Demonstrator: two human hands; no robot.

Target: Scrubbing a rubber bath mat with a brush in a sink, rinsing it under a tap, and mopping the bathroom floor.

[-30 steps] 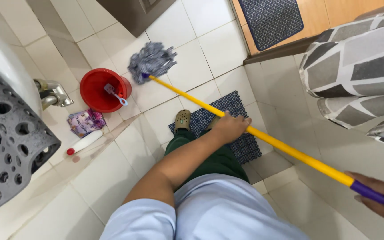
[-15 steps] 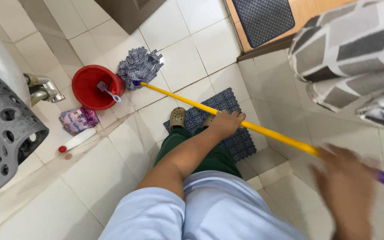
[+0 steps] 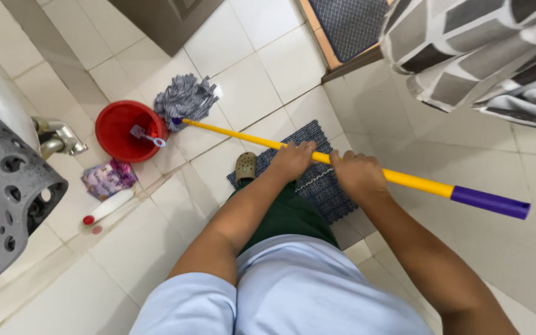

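Both hands, the left hand (image 3: pixel 293 160) and the right hand (image 3: pixel 356 174), are gripping the yellow mop handle (image 3: pixel 404 180), which is slanting across the tiled floor (image 3: pixel 268 80), its grey mop head (image 3: pixel 184 98) pointing up-left beside the red bucket (image 3: pixel 114 127) that is holding a small scoop (image 3: pixel 145 136).

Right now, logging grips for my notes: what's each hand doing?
Left hand: closed around the yellow mop handle.
Right hand: closed around the same handle, just beside the left.
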